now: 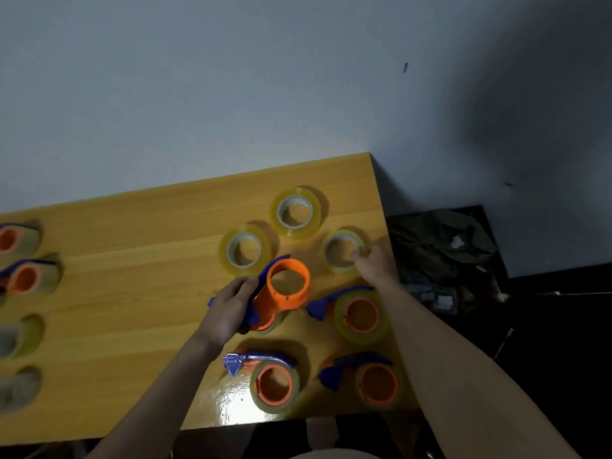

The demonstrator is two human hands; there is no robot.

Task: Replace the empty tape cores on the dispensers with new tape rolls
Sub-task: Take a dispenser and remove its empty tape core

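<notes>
My left hand (228, 309) grips an orange and blue tape dispenser (281, 293), lifted and tilted, its orange drum bare of tape. My right hand (376, 265) rests on the right rim of a clear yellowish tape roll (334, 260) lying flat on the wooden table (132, 293), fingers curled over its edge. Two more new rolls lie flat further back, one (245, 250) just behind the held dispenser and one (295, 212) near the far edge. Three dispensers loaded with tape rest near me: one (361, 314) under my right forearm, one (275, 385) at front centre, one (377, 384) at front right.
Along the table's left edge lie several blurred dispensers and rolls (25, 276). The table's right edge runs just past my right hand; beyond it sits a dark cluttered surface with a green cloth (440, 240). A pale wall stands behind.
</notes>
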